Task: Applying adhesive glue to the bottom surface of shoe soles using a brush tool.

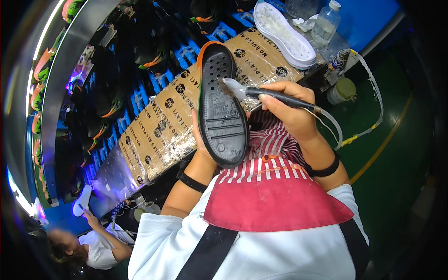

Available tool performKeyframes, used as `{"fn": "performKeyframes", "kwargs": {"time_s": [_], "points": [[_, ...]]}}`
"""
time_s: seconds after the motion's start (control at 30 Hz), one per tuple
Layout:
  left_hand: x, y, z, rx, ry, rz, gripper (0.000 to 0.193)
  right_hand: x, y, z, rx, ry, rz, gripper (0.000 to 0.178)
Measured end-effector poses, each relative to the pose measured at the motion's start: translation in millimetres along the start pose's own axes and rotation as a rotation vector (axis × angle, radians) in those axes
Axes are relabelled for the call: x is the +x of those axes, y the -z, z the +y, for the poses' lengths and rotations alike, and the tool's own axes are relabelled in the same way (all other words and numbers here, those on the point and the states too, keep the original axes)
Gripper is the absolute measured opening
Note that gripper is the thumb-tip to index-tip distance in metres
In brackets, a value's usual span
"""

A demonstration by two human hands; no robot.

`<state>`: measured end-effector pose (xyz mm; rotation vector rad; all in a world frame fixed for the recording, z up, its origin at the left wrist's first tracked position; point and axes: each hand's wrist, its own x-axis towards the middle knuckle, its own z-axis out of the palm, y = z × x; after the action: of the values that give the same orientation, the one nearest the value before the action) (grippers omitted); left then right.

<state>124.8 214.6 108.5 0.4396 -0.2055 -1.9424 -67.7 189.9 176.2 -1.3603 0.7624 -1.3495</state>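
In the head view, the left hand (pixel 198 133) grasps a black shoe sole (pixel 224 112) along its left edge, fingers mostly hidden behind it. The sole is held up in front of the body, between the person and the cardboard-covered table (pixel 109 182), its inner face showing round holes, raised bars and an orange rim at the far end. The right hand (pixel 294 105) grips the dark handle of a brush (pixel 280 96) between thumb and fingers; its pale bristles lie over the sole just below the holes, though firm contact cannot be told. A clear tube (pixel 332 123) runs from the handle's back end.

At the table's far right end rest a white sole (pixel 282 35) with pale, lumpy contents and, just beside it, a clear bottle (pixel 325 25). Dark shoes (pixel 154 56) stand beyond the table. At lower left, a co-worker (pixel 100 247) holds another light-coloured sole (pixel 83 200).
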Motion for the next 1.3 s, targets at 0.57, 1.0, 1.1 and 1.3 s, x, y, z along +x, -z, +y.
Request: {"fn": "performKeyframes", "kwargs": {"time_s": [0.57, 1.0, 1.1, 1.3], "points": [[21, 17, -20, -0.04, 0.029, -0.181, 0.083, 35, -37, 12, -0.612, 0.587, 0.0, 0.017], [27, 22, -16, 0.122, -0.082, -0.152, 0.086, 28, -38, -7, -0.666, 0.596, -0.116, 0.015], [26, 17, -14, 0.129, -0.097, -0.185, 0.085, 26, -35, -10, -0.667, 0.591, 0.132, 0.015], [32, 64, -18, -0.072, -0.123, -0.094, 0.085, 17, -44, 8, -0.736, 0.667, -0.164, 0.015]]}}
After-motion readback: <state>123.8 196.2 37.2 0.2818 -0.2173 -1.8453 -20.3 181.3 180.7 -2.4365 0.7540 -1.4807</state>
